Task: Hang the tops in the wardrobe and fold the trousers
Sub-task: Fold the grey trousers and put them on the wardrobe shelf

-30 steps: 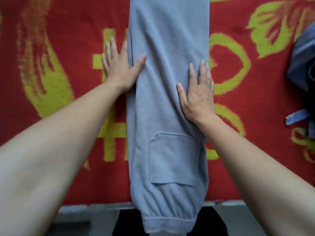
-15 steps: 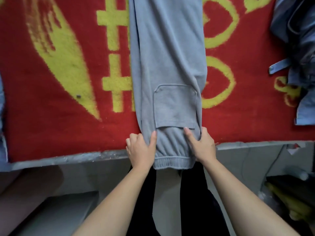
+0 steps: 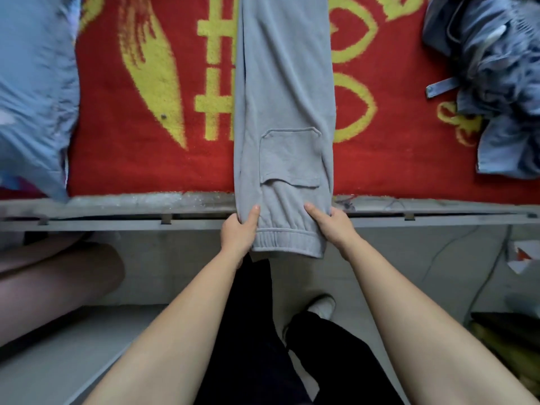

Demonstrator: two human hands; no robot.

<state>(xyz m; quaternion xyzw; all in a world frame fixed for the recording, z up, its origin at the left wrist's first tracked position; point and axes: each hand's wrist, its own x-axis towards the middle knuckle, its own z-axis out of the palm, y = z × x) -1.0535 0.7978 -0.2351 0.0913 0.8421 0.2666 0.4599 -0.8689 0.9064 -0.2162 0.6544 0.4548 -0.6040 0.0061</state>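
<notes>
1. Change of grip! A second ago both palms lay flat on the middle of the grey trousers (image 3: 283, 97), smoothing the cloth; now both have dropped to the cuffed end, and the view has swung down to the bed's edge.
2. Left hand (image 3: 238, 230) is clamped on the left edge just above the elastic cuff, thumb on top, fingers tucked under.
3. Right hand (image 3: 331, 225) mirrors it on the right edge, pinched shut on the cloth the same way.
4. Where the trousers lie: stretched lengthways up the red and yellow blanket (image 3: 152, 92), legs stacked as one strip, pocket (image 3: 289, 157) facing up, cuff hanging past the grey bed frame (image 3: 146, 204).
5. What it means, by my reading: smoothing looks finished and the fold is about to start, with the cuff end likely to be carried up over the rest.
6. The count: one pair of grey trousers in hand; one pale blue garment (image 3: 32, 83) at the left edge; a crumpled blue-grey heap (image 3: 496, 83) on the right, and I cannot tell how many pieces are in it.
7. Two hands, both busy. No wardrobe in view.
</notes>
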